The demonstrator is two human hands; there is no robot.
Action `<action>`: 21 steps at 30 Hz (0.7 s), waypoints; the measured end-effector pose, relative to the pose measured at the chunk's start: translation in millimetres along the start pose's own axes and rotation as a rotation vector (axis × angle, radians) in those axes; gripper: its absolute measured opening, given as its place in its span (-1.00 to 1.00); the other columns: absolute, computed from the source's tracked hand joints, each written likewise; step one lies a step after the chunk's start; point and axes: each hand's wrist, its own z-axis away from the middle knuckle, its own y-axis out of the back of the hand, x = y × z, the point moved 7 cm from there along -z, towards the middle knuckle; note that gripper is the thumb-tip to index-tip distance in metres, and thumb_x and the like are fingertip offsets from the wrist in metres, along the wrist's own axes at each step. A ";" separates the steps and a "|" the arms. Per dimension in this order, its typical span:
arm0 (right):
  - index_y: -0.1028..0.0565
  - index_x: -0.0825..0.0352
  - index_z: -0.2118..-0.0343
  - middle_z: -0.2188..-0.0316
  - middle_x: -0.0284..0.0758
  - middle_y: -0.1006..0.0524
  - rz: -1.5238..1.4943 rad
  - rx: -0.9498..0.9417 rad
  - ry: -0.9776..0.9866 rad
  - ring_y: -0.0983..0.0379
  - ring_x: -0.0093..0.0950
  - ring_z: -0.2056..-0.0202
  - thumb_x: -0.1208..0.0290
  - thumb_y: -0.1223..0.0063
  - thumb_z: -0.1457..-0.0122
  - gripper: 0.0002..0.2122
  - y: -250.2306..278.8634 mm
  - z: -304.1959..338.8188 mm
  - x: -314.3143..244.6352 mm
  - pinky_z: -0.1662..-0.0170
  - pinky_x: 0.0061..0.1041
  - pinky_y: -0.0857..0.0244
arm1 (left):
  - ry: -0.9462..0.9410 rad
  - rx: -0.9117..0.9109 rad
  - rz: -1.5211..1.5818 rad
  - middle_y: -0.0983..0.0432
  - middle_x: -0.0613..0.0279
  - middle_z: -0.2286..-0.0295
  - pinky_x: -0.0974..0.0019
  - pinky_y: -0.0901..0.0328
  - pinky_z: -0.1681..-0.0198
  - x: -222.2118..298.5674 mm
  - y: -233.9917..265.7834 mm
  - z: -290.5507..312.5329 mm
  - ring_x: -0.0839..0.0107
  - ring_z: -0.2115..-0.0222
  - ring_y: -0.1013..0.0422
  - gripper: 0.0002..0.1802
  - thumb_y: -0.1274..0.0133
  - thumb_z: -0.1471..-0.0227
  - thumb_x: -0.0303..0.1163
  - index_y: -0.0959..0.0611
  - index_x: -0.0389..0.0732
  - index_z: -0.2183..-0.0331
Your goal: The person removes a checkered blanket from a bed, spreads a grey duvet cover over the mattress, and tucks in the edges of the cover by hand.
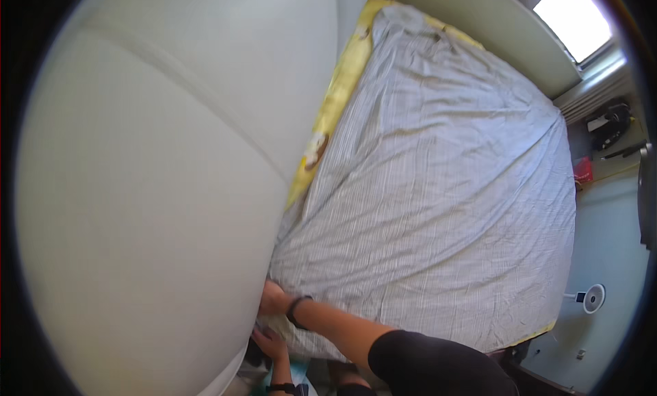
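A light grey, finely striped bed sheet lies wrinkled across the bed. At its near left corner, my right hand presses into the gap beside a large off-white padded headboard; its fingers are hidden there. Just below it, my left hand is at the same corner, fingers bent in against the sheet's edge, partly out of sight. Both wrists wear dark bands. Along the headboard, a yellow patterned mattress cover shows from under the sheet.
The headboard fills the left side. Beyond the bed stand a wall and a bright window. To the right are a small white fan, a red item and a black bag-like object. A turquoise item lies below my hands.
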 end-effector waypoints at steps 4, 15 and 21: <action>-0.30 0.35 0.11 -0.05 -0.12 -0.16 0.092 0.072 -0.027 -0.05 -0.23 -0.09 0.24 0.06 0.06 -0.57 17.1 64.8 13.7 -0.12 -0.29 0.10 | 0.026 -0.100 -0.117 -0.09 -0.26 0.02 0.16 0.02 -0.06 3.2 -26.8 -3.4 -0.08 0.00 -0.05 -0.46 0.27 0.05 -0.36 -0.24 -0.46 0.03; 0.07 0.13 -0.16 -0.16 0.03 0.26 0.284 0.061 -0.985 0.41 0.07 -0.16 -0.28 0.26 0.09 -0.20 64.1 311.0 81.9 0.02 0.29 0.41 | 0.240 -0.350 -0.343 -0.15 -0.30 0.06 0.13 0.01 -0.07 -12.9 -44.9 -34.8 -0.09 0.01 -0.09 -0.32 0.05 0.16 -0.18 -0.27 -0.51 0.07; 0.31 0.07 -0.18 -0.18 -0.04 0.40 0.193 -0.153 -0.984 0.52 0.03 -0.17 -0.27 0.27 0.08 -0.14 71.0 307.2 95.7 -0.03 0.25 0.52 | 0.204 -0.486 -0.406 -0.23 -0.28 0.10 0.16 -0.04 -0.04 -49.0 -58.5 -50.6 -0.08 0.04 -0.15 -0.26 0.07 0.15 -0.05 -0.29 -0.50 0.08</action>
